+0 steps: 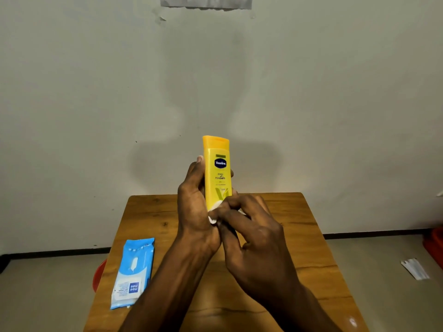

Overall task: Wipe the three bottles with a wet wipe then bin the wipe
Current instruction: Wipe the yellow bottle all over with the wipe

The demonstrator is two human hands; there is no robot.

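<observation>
A yellow Vaseline lotion bottle (218,168) is held upright above the wooden table (299,236), cap up, label toward me. My left hand (194,207) grips its left side and back. My right hand (254,233) presses a small white wet wipe (213,218) against the bottle's lower end; most of the wipe is hidden by my fingers. No other bottles are in view.
A blue pack of wet wipes (133,271) lies on the table's left side. A red object (98,275) shows beside the table's left edge on the floor. White paper (414,268) lies on the floor at right, near a red item (435,245).
</observation>
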